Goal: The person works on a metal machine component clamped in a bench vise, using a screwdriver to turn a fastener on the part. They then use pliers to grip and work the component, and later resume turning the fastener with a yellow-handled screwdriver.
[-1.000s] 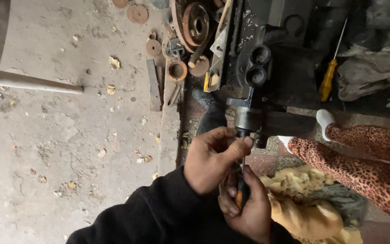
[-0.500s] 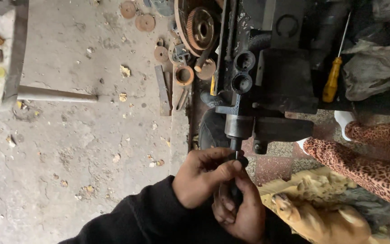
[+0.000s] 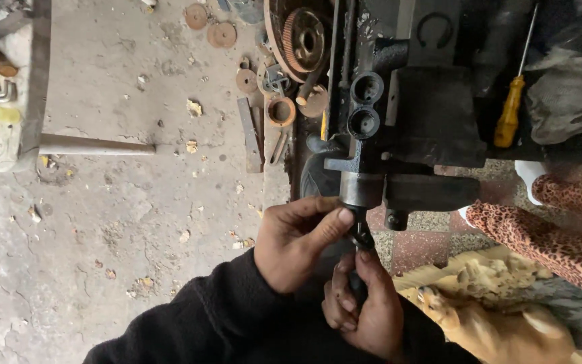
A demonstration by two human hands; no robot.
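Note:
A dark cast-metal machine body with two round bores lies on the ground in front of me. From its near end sticks a short steel cylinder. My left hand pinches a small dark part right below that cylinder with thumb and forefinger. My right hand is closed around a dark-handled tool that points up at the same spot. Both sleeves are black.
Rusty discs and rings, a toothed gear and a flat bar lie on the concrete floor. A yellow-handled screwdriver rests on the right. Another person's leopard-print leg is at right, yellow cloth below.
The view has shifted, so the machine sits lower and closer. My hands have stayed together at the cylinder's end, the left fingers pinching the small part more tightly.

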